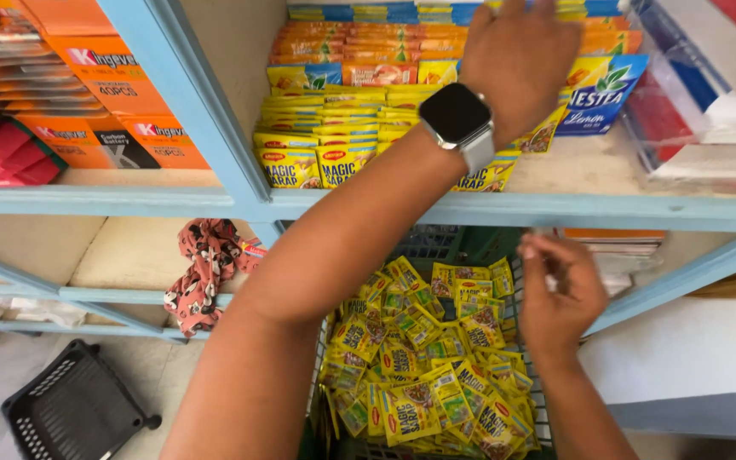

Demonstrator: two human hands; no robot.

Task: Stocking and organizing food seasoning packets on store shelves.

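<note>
Left hand (517, 55) flat on shelved yellow sachets (334, 140), fingers spread (tips hidden); right hand (560, 294) fingers pinched together above basket (423, 243).

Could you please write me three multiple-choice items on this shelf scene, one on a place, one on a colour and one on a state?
1. Where is the left hand?
A. on the sachets on the upper shelf
B. in the basket
C. on the floor

2. What colour is the shelf frame?
A. red
B. light blue
C. black

3. How do the yellow sachets in the basket lie?
A. in neat rows
B. in a loose heap
C. sealed in a box

Answers: 1 A, the hand with the watch rests up there; 2 B, the bars are light blue; 3 B, they overlap anyhow.
</note>
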